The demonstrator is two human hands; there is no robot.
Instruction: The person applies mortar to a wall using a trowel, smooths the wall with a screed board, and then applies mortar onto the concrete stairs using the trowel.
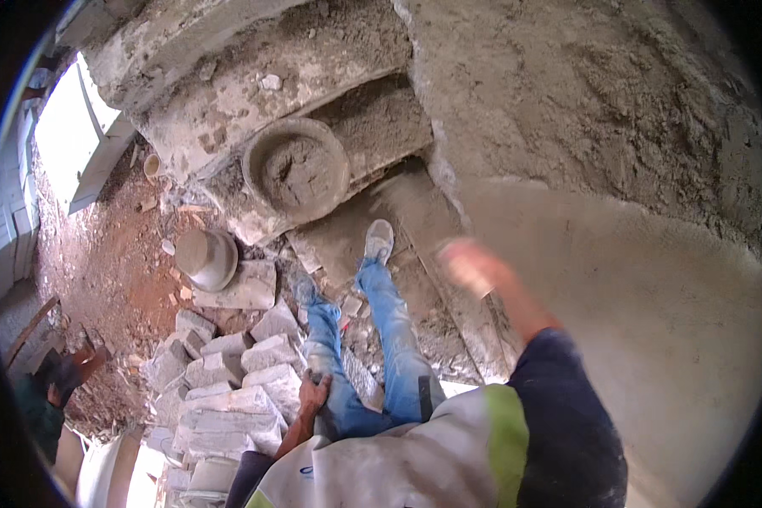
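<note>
My right hand [474, 267], smeared by motion, holds a pale object that I cannot make out, in front of a smooth grey plastered surface [626, 322] that meets rough, mottled mortar [584, 102] higher up. My left hand [314, 392] is down beside my left thigh, closed around something dark grey, too small to identify. A round basin [339, 169] with mortar in it sits on a dusty step above my feet. My shoes [378, 241] stand on dirty boards and rubble.
An upturned bucket [207, 258] stands on a flat slab at left. Many broken concrete blocks [220, 411] are piled below it. A small pot [152, 167] lies near the step. Another person's hand [85, 362] and dark sleeve show at far left, over reddish dirt.
</note>
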